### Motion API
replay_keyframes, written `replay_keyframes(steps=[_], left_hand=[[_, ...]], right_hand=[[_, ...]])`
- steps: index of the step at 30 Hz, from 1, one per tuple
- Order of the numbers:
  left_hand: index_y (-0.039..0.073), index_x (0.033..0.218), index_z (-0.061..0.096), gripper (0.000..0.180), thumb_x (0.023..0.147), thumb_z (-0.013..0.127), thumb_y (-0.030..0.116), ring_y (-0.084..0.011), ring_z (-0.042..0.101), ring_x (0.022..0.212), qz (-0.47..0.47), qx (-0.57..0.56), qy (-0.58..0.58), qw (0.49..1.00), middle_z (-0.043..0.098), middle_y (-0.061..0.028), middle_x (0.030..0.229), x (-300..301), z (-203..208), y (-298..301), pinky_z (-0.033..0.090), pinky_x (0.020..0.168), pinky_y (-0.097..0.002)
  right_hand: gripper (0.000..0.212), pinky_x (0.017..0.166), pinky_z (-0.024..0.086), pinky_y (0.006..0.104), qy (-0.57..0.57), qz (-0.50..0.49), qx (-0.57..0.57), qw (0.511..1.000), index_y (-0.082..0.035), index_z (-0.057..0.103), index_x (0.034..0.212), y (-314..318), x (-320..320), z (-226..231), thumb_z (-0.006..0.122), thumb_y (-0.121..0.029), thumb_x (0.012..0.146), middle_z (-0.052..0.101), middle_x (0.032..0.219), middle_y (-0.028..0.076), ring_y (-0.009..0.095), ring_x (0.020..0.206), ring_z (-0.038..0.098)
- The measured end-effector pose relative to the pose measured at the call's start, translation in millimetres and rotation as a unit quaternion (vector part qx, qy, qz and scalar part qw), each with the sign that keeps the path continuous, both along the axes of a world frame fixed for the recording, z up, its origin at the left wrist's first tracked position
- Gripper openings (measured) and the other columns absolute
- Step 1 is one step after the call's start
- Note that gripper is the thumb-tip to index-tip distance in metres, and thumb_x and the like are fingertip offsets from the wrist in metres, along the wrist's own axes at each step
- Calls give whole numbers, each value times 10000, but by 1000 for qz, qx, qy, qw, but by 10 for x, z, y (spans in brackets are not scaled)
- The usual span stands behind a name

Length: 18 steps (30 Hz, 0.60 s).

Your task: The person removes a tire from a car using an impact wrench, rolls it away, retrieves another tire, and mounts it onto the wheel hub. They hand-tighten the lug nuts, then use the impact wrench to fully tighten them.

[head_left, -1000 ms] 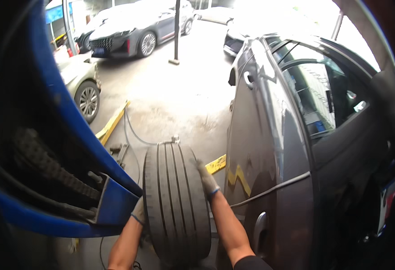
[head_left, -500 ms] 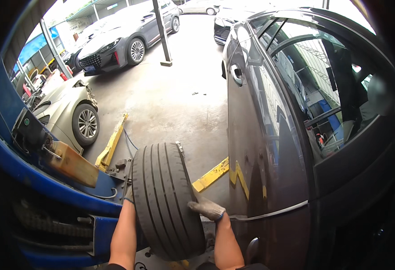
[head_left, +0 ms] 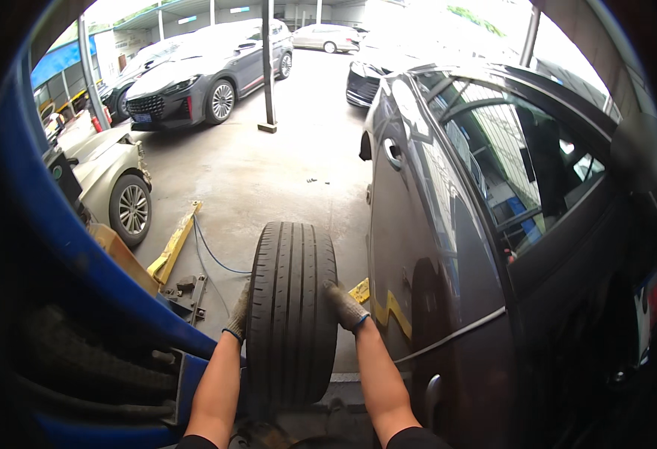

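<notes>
Tyre's place: the tyre [head_left: 291, 314] stands close to upright between the two forearms, at 6 o'clock from the middle of the view, tread toward the wearer; whether its underside meets the floor cannot be told
Tyre's risk: a tilt toward 3 o'clock could scuff the car door or pinch the right hand against it; uneven pressure from the two palms would be the likely cause; the hose, which passes out of sight behind the tyre, could catch under it if the tyre rolls toward 12
Tyre's look: dark, dusty rubber; straight grooves run round the tread, with short cuts along the shoulders; any rim is hidden
Left glove: the left hand [head_left: 238, 318] lies against the sidewall at 9 o'clock; its fingers go behind the rubber, so I cannot tell how far they curl
Right glove: the right hand [head_left: 346, 307] rests at 3 o'clock, thumb by the tread's edge; the other fingers' bend cannot be told
Hose: the blue hose [head_left: 220, 264], at 10 o'clock
Yellow arm: the yellow arm [head_left: 173, 247], also at 10, farther out
Blue frame: the blue frame [head_left: 141, 303], at 9
Dark car: the dark car [head_left: 411, 217], at 2, near the right hand
</notes>
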<state>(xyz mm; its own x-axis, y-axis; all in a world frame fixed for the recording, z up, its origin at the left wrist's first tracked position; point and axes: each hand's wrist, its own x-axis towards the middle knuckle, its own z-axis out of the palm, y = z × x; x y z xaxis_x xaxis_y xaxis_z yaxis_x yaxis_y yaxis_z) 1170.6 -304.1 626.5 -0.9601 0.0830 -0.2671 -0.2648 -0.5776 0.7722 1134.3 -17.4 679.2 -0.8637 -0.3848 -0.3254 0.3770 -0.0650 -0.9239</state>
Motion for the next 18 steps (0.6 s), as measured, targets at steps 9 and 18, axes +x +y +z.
replay_keyframes(steps=[9, 18], left_hand=[[47, 1217, 634, 485, 1015, 439, 443, -206, 636, 898, 10, 46, -114, 992, 690, -87, 1094, -430, -274, -107, 533, 814, -329], [18, 1350, 534, 491, 1030, 427, 376, -239, 604, 1117, 19, 18, -217, 976, 623, -106, 1281, -712, -301, -173, 499, 963, -385]], right_hand=[[660, 1084, 368, 319, -77, -16, -116, 990, 20, 461, 1412, -107, -814, -238, 537, -465, 972, 533, 1386, 102, 184, 1263, 494], [558, 890, 502, 339, -133, -84, -160, 974, -19, 509, 1339, -249, -1805, -351, 586, -408, 946, 596, 1214, 79, 166, 1011, 589]])
